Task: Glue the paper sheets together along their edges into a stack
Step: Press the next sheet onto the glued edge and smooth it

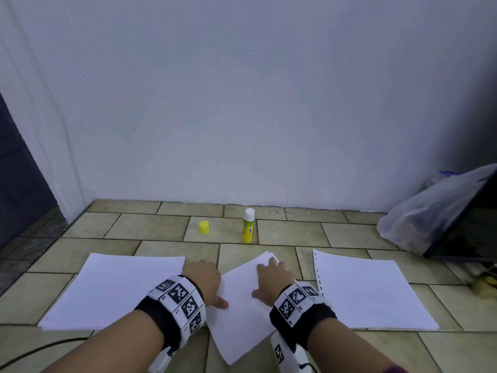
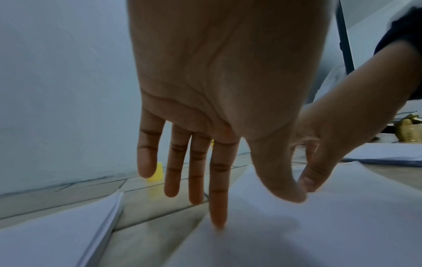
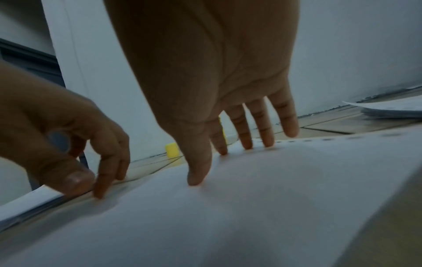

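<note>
head view: i'm pressing the white skewed middle paper sheets (image 1: 242, 300) on the tan tiled floor (image 1: 150, 227), my left hand (image 1: 205, 278) and right hand (image 1: 271, 281) both flat with fingers spread. i'm judging next needs the uncapped yellow glue stick (image 1: 248, 226).

Your paper sheets (image 1: 242, 305) are white. At twelve o'clock, the glue stick (image 1: 248, 229) is yellow with a white top, its cap (image 1: 204, 227) yellow. Your wristbands (image 1: 180, 302) show black-and-white squares.

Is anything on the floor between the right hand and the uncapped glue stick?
Nothing visible. The right hand presses on the middle paper sheets; beyond their far corner only bare tile lies before the glue stick. Its yellow cap stands off left.
</note>
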### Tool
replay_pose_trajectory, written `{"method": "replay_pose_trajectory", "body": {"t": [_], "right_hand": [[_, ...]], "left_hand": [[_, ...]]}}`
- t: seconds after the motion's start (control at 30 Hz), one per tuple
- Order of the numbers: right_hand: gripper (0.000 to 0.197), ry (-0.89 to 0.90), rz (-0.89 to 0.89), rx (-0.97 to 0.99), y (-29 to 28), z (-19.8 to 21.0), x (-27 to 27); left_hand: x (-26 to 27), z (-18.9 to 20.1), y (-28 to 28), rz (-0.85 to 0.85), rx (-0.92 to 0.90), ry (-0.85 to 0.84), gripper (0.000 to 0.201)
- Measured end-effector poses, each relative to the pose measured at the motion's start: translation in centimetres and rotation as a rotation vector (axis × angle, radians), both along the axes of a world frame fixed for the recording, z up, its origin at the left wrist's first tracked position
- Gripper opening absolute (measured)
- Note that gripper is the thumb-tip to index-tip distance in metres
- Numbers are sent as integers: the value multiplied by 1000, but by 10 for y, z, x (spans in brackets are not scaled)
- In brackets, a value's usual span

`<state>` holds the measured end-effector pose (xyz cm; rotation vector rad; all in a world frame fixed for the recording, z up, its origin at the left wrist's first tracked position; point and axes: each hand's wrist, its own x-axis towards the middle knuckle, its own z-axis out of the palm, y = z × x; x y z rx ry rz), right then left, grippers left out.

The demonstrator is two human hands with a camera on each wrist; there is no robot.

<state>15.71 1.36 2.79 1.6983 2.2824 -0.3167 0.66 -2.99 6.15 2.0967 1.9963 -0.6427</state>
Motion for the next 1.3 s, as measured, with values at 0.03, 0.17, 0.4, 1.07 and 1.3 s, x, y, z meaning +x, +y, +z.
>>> {"method": "replay_pose_trajectory", "body": {"t": [0.03,0.17,0.4,1.07,1.3], "right_hand": [[51,13,60,1,-1,-1,-2],[65,77,245,-6,0,-3,-9],[80,47,319,-102,-2,1,-13],[53,-94,53,67,8,8,21],[51,36,126,-35,-10,1,-16]], "left_hand": [[1,-1,0,-12,10,14,65],[6,-11,5,-113,99,-18,59],[12,-31,5,-33,-34,-39,98],[1,-6,11,-122,-99,-44,79],[-2,-11,10,-172,28,-87,73]]}}
